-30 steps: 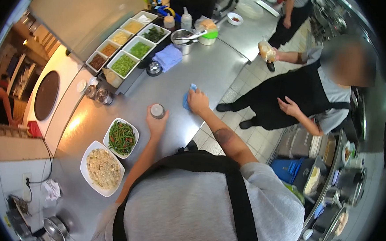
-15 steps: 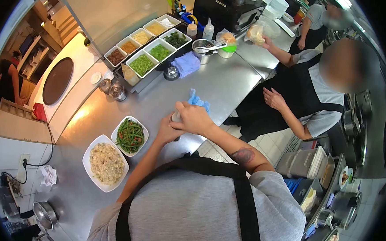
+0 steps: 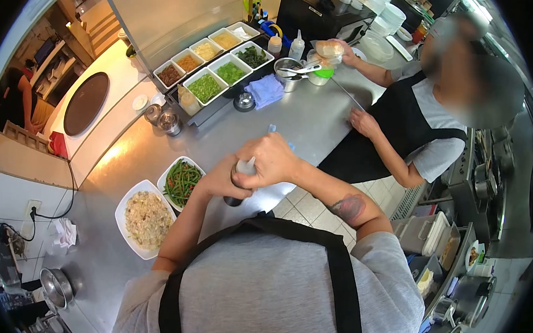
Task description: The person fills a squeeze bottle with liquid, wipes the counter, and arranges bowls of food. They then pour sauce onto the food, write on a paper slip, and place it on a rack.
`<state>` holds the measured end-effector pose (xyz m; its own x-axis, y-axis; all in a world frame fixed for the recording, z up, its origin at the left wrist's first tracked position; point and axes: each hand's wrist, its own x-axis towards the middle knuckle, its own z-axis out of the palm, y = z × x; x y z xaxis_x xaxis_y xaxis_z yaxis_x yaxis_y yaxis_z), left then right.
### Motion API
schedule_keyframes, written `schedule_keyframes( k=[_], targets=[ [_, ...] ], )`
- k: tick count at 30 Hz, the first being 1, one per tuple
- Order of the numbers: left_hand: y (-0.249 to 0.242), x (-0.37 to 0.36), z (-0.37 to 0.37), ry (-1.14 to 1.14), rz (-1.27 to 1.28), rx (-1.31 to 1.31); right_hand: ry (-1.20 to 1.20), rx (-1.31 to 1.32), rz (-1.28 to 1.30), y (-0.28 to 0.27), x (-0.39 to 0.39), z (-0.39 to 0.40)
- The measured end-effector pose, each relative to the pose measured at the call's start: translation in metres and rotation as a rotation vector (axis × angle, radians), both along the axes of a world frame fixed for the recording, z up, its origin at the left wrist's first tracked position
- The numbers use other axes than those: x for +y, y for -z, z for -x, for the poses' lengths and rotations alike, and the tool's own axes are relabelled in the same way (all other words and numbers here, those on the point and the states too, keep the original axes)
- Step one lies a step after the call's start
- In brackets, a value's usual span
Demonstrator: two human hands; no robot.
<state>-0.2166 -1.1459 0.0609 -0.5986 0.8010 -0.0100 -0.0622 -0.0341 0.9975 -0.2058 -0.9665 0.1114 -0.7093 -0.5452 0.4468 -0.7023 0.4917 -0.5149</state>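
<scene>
Over the steel counter's front edge my two hands are together on a squeeze bottle [image 3: 247,166] with a pale pointed tip and a dark lower end. My left hand [image 3: 220,174] is wrapped round its body. The fingers of my right hand [image 3: 269,159] are closed at the bottle's upper part, next to the tip. To the left of my hands stand a white dish of green beans [image 3: 182,183] with red bits and a larger white dish of fried rice [image 3: 146,219]. A light blue cloth [image 3: 272,129] lies behind my right hand, mostly hidden.
White tubs of toppings [image 3: 229,72] sit at the back of the counter [image 3: 220,124]. Near them are a purple cloth [image 3: 264,92], a steel pot with utensils [image 3: 288,82] and glass jars [image 3: 169,123]. A co-worker [image 3: 398,104] on the right holds a bag and a thin long tool.
My hands have come nearer to my body, and the bottle's pale tip now shows. The co-worker has moved the bag to the green-lidded tub and now holds a long thin tool.
</scene>
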Motion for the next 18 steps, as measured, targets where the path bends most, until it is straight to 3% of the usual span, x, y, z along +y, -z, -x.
schedule_keyframes(
  k=[3, 6, 9, 12, 13, 18],
  targets=[
    [0.006, 0.0, -0.003, 0.323, -0.155, -0.128, -0.243, 0.014, -0.036, -0.009, 0.001, 0.003],
    [0.018, 0.007, -0.001, 0.57, -0.316, -0.197, -0.305, -0.019, -0.091, -0.009, 0.001, 0.001],
    [-0.001, 0.005, -0.013, 0.071, -0.094, -0.146, -0.12, -0.054, -0.018, 0.005, 0.005, 0.0],
    [0.017, 0.021, -0.004, -0.361, 0.148, 0.309, 0.213, -0.063, -0.084, 0.032, 0.007, 0.005],
    [0.028, 0.03, -0.007, -0.52, 0.109, 0.391, 0.273, -0.062, -0.109, 0.036, 0.005, 0.006],
    [0.064, 0.052, -0.005, -0.939, 0.228, 0.51, 0.53, -0.155, -0.146, 0.053, -0.009, 0.016]
  ],
)
